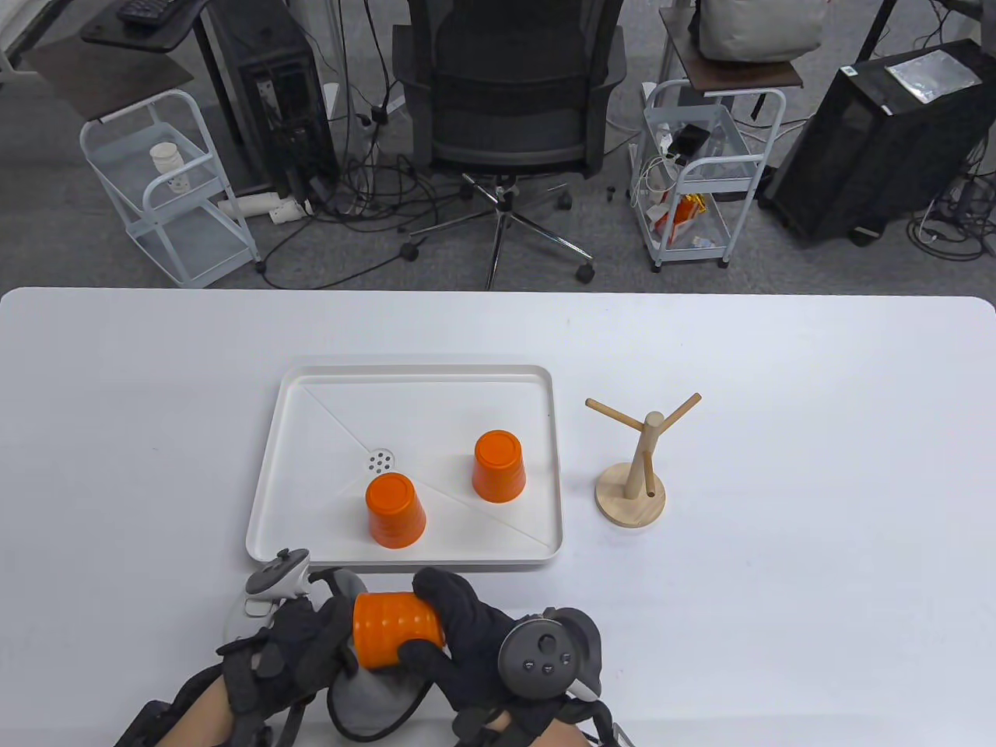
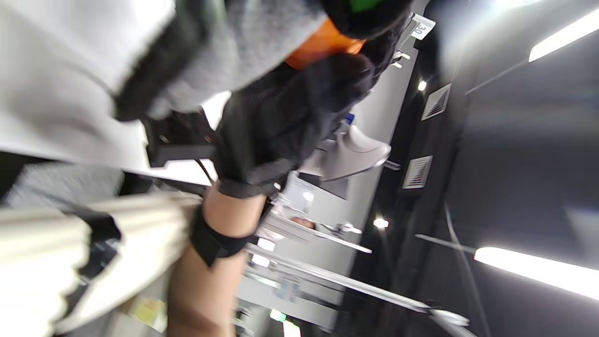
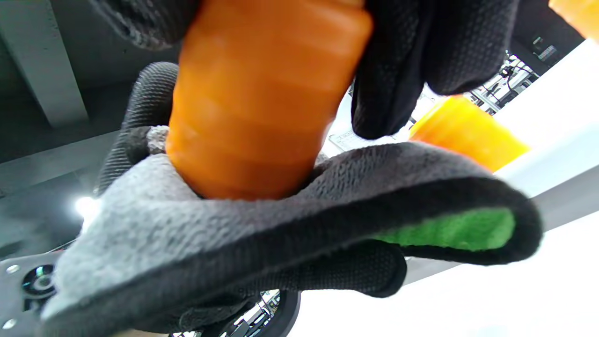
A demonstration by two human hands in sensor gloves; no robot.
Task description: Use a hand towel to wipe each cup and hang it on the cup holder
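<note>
Cup (image 1: 398,629) is gripped sideways by the right hand (image 1: 467,638) at the worktop's (image 1: 778,622) six o'clock edge; its mouth is hidden in the towel (image 1: 366,700), clutched by the left hand (image 1: 299,638).

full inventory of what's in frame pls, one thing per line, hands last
held cup: 1, orange, on its side between both hands at the table's near edge
cups on tray: 2, orange, upside down, one near the drain, the other to its right
hand towel: 1, grey with a green patch, wrapped against the held cup
tray: 1, white, mid-table
cup holder: 1, pale wood, right of the tray, pegs bare
table: 1, white
office chair: 1, black, beyond the table
carts: 2, white, on the floor either side of the chair
left hand: black glove, holds the towel at the cup
right hand: black glove, grips the cup
</note>
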